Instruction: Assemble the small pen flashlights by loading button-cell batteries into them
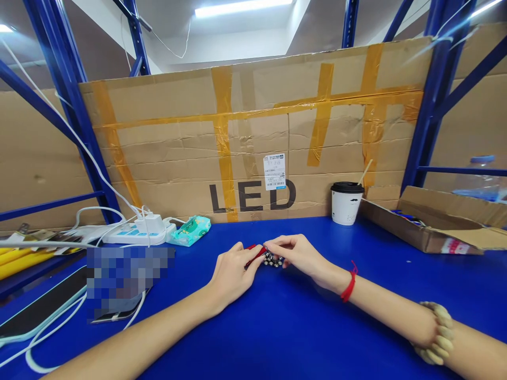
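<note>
In the middle of the blue tabletop my left hand (236,269) is closed, its thumb and fingers pinching a small red piece (255,253) that looks like cloth or cord. A cluster of small, shiny, dark and silvery bead-like pieces (273,259) lies between my two hands, right beside the red piece. My right hand (296,254) reaches in from the right with its thumb and forefinger pinched together at the red piece's edge, above the beads. What sits between those fingertips is too small to make out. A red string bracelet (349,285) circles my right wrist.
A lidded paper cup (347,205) with a straw stands at the back right, near an open cardboard box (420,221). At the left are a power strip (137,232), a tissue pack (191,230), a phone (43,306) and white cables. Cardboard (178,158) walls the back.
</note>
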`<state>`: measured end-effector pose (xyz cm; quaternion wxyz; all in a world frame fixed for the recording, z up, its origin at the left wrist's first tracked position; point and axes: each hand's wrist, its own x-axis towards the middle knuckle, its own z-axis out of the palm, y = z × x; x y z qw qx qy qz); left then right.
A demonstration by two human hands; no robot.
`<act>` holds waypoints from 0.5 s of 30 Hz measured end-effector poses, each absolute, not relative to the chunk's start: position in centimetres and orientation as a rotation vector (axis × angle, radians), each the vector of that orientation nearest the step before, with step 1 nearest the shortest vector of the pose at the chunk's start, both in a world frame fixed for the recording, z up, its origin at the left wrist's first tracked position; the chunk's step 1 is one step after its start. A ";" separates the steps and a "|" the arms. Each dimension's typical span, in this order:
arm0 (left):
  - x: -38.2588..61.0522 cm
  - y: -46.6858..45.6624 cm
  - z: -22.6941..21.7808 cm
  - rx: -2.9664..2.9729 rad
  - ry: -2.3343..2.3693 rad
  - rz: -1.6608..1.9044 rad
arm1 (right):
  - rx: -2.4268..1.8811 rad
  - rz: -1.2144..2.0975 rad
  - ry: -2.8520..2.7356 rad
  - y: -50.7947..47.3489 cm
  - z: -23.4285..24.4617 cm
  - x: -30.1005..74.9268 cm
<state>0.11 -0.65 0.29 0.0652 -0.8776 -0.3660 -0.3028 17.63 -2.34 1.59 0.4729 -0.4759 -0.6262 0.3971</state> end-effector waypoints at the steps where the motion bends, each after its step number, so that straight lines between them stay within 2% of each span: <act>1: 0.1 -0.7 0.3 -2.656 -1.103 -0.911 | -1.158 0.971 -1.523 -2.4 1.6 17.6; 8: 0.2 -0.5 0.3 -2.733 -1.148 -0.871 | -1.107 0.954 -1.526 -2.0 1.2 17.5; 15: 0.2 0.1 0.0 -2.739 -1.322 -1.059 | -1.174 0.868 -1.289 -0.8 0.9 18.4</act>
